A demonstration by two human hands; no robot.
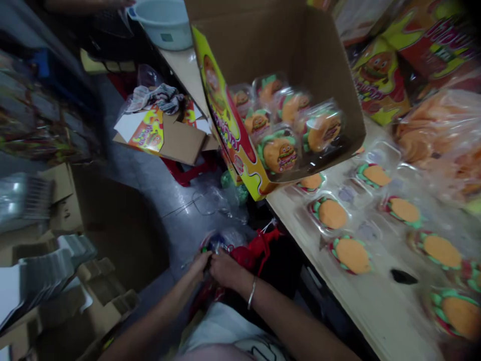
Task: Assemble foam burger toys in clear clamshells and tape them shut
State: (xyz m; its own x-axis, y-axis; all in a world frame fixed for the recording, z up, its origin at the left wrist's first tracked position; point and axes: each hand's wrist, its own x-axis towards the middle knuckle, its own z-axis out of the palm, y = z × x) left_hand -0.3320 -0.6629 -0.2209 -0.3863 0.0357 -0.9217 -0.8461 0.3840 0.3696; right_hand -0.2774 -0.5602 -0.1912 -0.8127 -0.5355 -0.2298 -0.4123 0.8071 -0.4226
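Observation:
Both my hands meet low in front of me, below the table edge. My left hand (198, 264) and my right hand (225, 269) are closed together on a small bundle of clear plastic and red material (251, 253); what exactly the fingers pinch is too dark to name. A thin bangle (251, 293) sits on my right wrist. To the right, a tilted cardboard box (323, 65) holds several burger-shaped candies in clear shells (280, 153).
A wooden table (379, 306) carries several unsealed burger candies in trays (351, 254) and a small black object (403, 276). Printed cartons (379, 80) and a pale basin (165, 22) stand behind. Flattened cardboard (176, 140) lies on the grey floor; stacked plastic trays (41, 273) sit at the left.

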